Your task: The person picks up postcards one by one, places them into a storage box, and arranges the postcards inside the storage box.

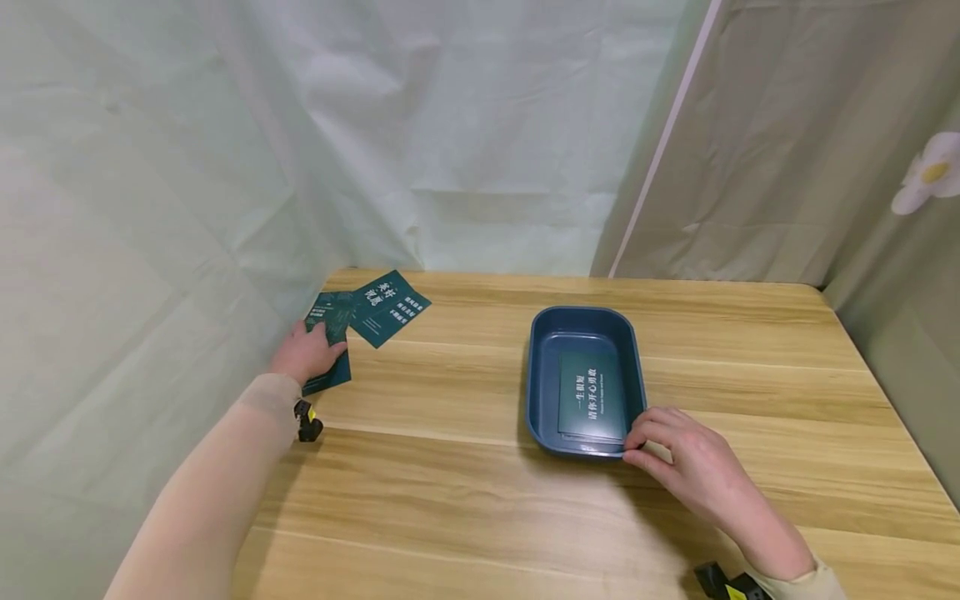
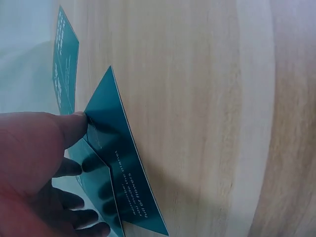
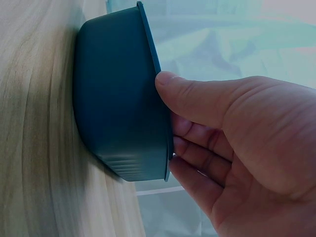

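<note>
Green rectangular cards (image 1: pixel 339 312), likely light, edge-liftable, are touched by loose left hand (image 1: pixel 306 354), blue oblong tray (image 1: pixel 585 322) pinched by right hand (image 1: pixel 693 462).

The left hand (image 1: pixel 307 352) covers part of the dark green cards (image 1: pixel 332 310) beneath it; the right hand (image 1: pixel 690 460) partly hides the blue tray's (image 1: pixel 534 375) near right corner. Inside, the top card (image 1: pixel 590 396) conceals most of whatever lies beneath. The finest print is illegibly small in the head view, whose right edge crops a white flower print (image 1: pixel 934 172).
</note>
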The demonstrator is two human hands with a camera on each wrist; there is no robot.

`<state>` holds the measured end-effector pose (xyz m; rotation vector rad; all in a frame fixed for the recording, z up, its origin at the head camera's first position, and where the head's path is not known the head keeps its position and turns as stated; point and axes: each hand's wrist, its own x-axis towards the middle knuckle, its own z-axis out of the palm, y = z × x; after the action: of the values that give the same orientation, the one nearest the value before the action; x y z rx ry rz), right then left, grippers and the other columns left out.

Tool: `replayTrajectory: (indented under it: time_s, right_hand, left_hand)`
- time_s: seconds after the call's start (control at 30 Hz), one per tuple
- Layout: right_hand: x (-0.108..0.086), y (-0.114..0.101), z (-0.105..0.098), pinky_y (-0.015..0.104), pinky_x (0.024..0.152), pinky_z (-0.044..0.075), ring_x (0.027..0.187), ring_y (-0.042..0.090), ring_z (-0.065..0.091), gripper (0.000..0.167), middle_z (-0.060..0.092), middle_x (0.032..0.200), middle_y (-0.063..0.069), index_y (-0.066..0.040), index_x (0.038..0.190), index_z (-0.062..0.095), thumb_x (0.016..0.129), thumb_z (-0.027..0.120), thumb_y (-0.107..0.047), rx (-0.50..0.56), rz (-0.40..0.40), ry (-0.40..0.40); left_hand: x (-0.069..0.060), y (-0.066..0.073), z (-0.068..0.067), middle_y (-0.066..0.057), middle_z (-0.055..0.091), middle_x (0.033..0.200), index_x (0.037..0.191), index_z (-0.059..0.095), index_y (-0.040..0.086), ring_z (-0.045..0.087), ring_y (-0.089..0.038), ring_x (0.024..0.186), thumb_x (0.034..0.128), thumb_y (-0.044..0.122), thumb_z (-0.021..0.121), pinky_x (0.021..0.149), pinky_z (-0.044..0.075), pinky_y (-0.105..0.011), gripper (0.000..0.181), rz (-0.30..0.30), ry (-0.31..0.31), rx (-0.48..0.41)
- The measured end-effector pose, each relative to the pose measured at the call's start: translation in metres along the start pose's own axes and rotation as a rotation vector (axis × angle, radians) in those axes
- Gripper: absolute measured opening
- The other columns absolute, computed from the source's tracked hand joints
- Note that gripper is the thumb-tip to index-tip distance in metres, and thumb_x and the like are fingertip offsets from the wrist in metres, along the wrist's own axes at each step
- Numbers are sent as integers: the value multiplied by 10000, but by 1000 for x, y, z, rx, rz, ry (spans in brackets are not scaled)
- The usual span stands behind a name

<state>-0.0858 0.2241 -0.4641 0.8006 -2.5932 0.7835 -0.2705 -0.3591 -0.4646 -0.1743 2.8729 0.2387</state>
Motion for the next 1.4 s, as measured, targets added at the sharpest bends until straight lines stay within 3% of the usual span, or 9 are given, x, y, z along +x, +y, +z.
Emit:
replayTrajectory:
  time_s: [0.3,0.57,0.77,0.9,1.2,1.4]
  right_hand:
    - [0,1,-1,365,741,591,944,67,658,186,681,1009,-233,-271,910,792,854,960,-212,0,6,-4]
    - [0,1,-1,369,744,594,947,68,661,159,679,1008,-238,-276,914,797,878,948,-241,-4,7,-6]
    - [0,1,-1,367,737,591,944,71,661,148,679,1005,-234,-253,911,801,882,946,-248,0,10,-10]
    - [-1,1,-1,365,737,590,942,68,657,147,677,1003,-235,-256,911,802,882,946,-249,-1,16,-13]
    - [-2,0,0,360,735,591,943,66,657,176,671,1001,-241,-269,902,792,864,958,-229,-7,16,-10]
    - [-2,0,1,365,742,595,949,68,661,205,671,1001,-243,-295,907,788,848,965,-207,-10,13,-9]
  left_hand:
    - [4,8,-1,-493,255,1637,1654,277,-140,236,-687,1510,1185,350,436,1243,270,-734,697,-32,-68,30]
    - [1,19,-2,-393,351,1666,1691,329,-26,213,-658,1553,1178,333,483,1244,257,-750,645,66,-80,55]
    - [1,27,0,-354,372,1679,1695,378,31,222,-653,1557,1169,306,527,1244,241,-758,612,100,-83,34]
    - [2,30,4,-342,398,1673,1693,400,45,281,-628,1550,1163,286,552,1236,270,-753,602,130,-86,30]
    - [-2,42,4,-318,490,1624,1625,511,28,442,-547,1503,1097,151,674,1202,380,-702,566,261,-75,16]
    - [-8,53,-1,-300,517,1609,1567,564,54,472,-527,1484,1056,129,751,1190,403,-691,549,270,-89,-13]
